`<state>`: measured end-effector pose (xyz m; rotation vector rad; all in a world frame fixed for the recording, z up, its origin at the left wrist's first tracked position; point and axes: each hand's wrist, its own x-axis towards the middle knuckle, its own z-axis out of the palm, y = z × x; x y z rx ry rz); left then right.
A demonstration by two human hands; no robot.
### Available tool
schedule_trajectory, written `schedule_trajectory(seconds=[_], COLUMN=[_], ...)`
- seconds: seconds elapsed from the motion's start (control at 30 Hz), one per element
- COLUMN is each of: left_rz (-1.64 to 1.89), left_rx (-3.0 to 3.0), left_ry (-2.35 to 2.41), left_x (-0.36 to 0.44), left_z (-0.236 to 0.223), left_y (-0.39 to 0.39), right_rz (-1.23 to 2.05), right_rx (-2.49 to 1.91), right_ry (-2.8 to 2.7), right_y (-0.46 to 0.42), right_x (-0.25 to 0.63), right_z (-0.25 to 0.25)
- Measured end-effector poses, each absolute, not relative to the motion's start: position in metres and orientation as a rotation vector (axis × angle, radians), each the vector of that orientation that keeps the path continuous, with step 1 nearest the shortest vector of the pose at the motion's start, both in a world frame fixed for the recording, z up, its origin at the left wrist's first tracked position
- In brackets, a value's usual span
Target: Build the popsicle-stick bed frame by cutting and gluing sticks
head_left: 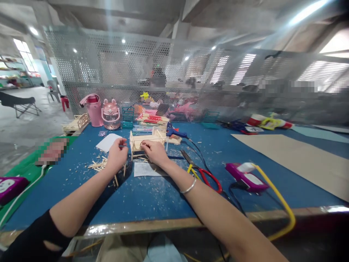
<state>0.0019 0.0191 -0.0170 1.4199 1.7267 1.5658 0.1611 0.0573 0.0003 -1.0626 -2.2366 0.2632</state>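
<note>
Right at the fingertips of the right hand (155, 150) stands a small wooden stick frame (135, 141), its near side touched by them. Those fingers are drawn close together; whether a piece sits between them, I cannot tell. Just left of the frame, the left hand (118, 155) has its fingers curled and narrow, and what they may hold cannot be made out. Loose sticks (98, 166) lie near and left of the left fingers. To the right of the right fingers rest a blue glue gun (176, 133) and, nearer the person, red-handled scissors (209, 181).
</note>
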Motion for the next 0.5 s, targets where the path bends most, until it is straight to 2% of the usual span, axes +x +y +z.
schedule_trajectory(seconds=[0.23,0.5], left_rz=[1.84,1.603], left_rx=[1.068,1.372], left_ry=[1.609,1.562], left_x=[-0.005,0.01], left_z=[0.008,-0.026], left_y=[0.048,0.025], right_rz=[0.251,0.207], right_rx=[-1.063,-1.043], right_ry=[-2.201,-2.204], right_y=[0.058,0.06], right_x=[0.161,0.164], right_z=[-0.005,-0.006])
